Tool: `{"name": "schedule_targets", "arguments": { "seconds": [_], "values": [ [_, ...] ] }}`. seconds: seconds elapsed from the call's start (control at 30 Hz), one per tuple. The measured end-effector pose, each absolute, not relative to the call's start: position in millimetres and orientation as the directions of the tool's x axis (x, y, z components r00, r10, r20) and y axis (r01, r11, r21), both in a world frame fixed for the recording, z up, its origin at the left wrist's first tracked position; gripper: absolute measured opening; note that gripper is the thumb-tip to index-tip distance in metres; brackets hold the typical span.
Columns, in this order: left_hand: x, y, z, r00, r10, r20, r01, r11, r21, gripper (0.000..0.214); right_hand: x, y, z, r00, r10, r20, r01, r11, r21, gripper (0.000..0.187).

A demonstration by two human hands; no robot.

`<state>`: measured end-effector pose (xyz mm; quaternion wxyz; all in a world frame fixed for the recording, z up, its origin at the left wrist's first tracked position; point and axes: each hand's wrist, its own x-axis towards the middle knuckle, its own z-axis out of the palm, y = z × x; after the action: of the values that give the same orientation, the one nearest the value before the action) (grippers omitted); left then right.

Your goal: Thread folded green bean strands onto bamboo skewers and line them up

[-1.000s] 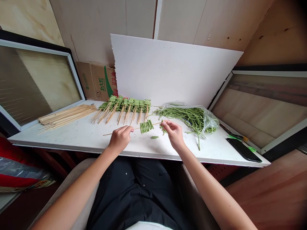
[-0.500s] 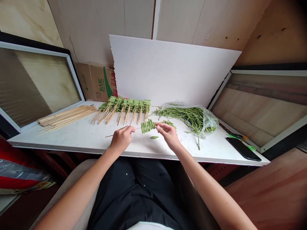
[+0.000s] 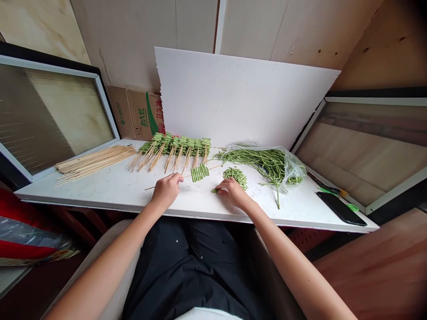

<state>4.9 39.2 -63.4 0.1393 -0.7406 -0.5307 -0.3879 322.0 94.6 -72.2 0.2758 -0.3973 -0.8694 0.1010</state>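
My left hand [image 3: 167, 189] is closed around a thin bamboo skewer [image 3: 216, 166]. Several short green bean pieces [image 3: 200, 173] sit side by side across it, with the bare tip sticking out to the right. Down at the tabletop, my right hand [image 3: 232, 192] has its thumb and fingers pinched on a loose bean piece [image 3: 214, 190]; its far end is hidden by the fingers. Just behind that hand lies a small pile of cut bean pieces [image 3: 237, 175].
Loaded bean skewers [image 3: 180, 146] are stacked at the back, left of middle. Bare skewers [image 3: 95, 161] lie at the left. Long uncut beans [image 3: 263, 161] spill from a clear bag [image 3: 293, 168] on the right, near a black phone [image 3: 340, 208]. A white board [image 3: 247, 98] leans behind.
My right hand has let go of the skewer's right end and moved down to the loose bean piece on the table. The skewer in my left hand has shifted slightly left.
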Motion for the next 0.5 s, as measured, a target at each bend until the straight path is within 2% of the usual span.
{"name": "schedule_targets", "arguments": {
  "seconds": [0.27,0.4,0.5],
  "values": [
    [6.6,38.6,-64.3,0.139,0.697,0.703,0.903,-0.380,0.199,0.031,315.9,90.7,-72.3,-0.443,0.811,0.382,0.690,0.580,-0.433,0.009],
    [6.7,38.3,-63.8,0.139,0.684,0.716,0.903,-0.385,0.193,0.029,315.3,93.7,-73.3,-0.374,0.821,0.432,0.638,0.566,-0.523,0.014],
    [6.1,37.8,-61.7,0.139,0.667,0.732,0.897,-0.399,0.193,0.027,317.9,99.0,-70.1,-0.258,0.835,0.487,0.503,0.546,-0.670,0.014]
  ]
}}
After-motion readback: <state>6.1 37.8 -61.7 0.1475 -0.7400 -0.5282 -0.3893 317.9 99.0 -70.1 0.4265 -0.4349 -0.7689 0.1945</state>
